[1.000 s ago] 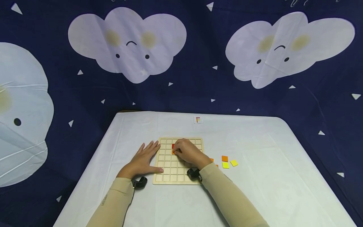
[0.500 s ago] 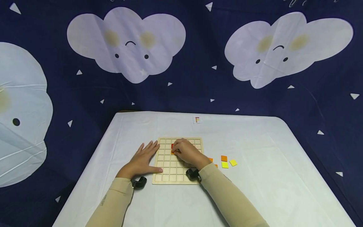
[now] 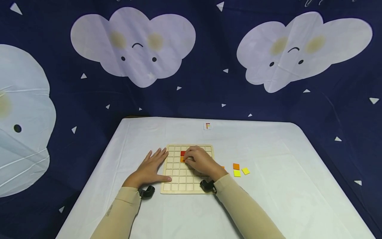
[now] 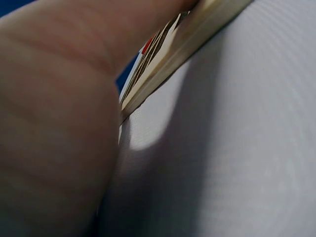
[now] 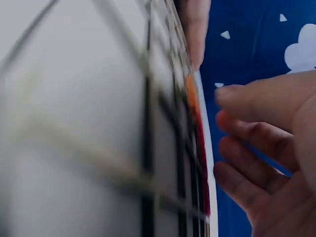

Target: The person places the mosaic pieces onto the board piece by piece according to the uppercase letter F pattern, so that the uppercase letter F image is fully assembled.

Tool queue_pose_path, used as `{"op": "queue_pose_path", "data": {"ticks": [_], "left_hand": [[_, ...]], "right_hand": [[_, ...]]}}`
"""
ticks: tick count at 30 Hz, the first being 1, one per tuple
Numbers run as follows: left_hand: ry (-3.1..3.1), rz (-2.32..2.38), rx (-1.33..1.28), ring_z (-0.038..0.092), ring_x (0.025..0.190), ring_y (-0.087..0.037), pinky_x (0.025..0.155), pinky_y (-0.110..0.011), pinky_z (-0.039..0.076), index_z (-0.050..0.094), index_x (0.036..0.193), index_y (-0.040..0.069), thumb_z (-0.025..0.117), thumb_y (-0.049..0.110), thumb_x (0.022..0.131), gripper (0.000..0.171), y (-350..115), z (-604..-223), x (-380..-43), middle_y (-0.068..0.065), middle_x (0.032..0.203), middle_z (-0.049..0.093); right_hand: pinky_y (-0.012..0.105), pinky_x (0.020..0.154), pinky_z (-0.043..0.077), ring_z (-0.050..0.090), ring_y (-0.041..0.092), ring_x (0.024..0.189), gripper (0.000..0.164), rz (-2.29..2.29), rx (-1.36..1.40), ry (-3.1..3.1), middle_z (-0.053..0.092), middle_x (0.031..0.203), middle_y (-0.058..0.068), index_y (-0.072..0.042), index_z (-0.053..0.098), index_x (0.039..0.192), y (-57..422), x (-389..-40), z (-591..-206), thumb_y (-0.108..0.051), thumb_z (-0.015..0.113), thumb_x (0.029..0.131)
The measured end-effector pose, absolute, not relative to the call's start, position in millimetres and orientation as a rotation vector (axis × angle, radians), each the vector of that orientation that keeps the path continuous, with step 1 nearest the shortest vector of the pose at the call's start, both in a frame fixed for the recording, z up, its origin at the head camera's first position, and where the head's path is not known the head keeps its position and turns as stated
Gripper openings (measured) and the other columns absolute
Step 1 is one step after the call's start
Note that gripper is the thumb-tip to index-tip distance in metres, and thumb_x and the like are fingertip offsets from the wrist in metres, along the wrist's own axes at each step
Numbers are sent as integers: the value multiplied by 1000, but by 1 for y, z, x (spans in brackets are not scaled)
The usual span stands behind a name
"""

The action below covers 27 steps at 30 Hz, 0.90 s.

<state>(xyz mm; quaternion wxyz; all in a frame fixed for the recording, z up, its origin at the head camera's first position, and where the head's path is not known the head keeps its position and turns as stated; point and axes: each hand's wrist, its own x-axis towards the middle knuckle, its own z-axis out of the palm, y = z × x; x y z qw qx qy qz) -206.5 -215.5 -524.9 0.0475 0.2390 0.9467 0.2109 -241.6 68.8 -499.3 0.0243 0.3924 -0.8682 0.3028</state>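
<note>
A wooden grid board lies on the white table, with red tiles and an orange tile set in its upper cells. My left hand rests spread along the board's left edge, its thumb lying over the lower left part. Over the upper right of the grid, my right hand hovers beside the orange tile and hides the cells beneath. In the right wrist view its fingers are loosely bent, apart from the board, and nothing shows between thumb and forefinger.
Right of the board lie a loose orange tile, a yellow tile and another yellow tile. One more orange tile is partly hidden by the right wrist. A small pattern card lies near the far table edge.
My right hand has shifted slightly right, off the orange tile, showing more of it and of the red beside it. The left hand has stayed in place.
</note>
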Motion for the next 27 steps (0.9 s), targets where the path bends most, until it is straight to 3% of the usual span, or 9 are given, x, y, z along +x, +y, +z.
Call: {"op": "queue_pose_path", "data": {"ticks": [9, 19, 27], "left_hand": [[2888, 648, 721, 11, 159, -31, 126, -54, -2, 31, 165, 4, 79, 78, 74, 127, -216, -527, -207, -11, 173, 19], [2890, 639, 704, 10, 159, -31, 126, -53, -3, 32, 165, 4, 79, 78, 73, 127, -216, -526, -207, -11, 173, 19], [2897, 643, 746, 12, 159, -33, 126, -54, -1, 32, 164, 2, 80, 75, 75, 125, -215, -525, -206, -12, 173, 20]], "right_hand": [[42, 100, 53, 63, 20, 110, 8, 1011, 1043, -2656, 71, 111, -2, -7, 82, 103, 117, -236, -500, -7, 76, 98], [51, 101, 55, 64, 30, 117, 11, 1128, 749, -2671, 70, 117, 3, -3, 80, 107, 179, -235, -500, -4, 77, 97], [54, 98, 55, 68, 30, 110, 12, 1096, 665, -2704, 72, 114, 3, -5, 80, 107, 211, -230, -505, -6, 79, 96]]}}
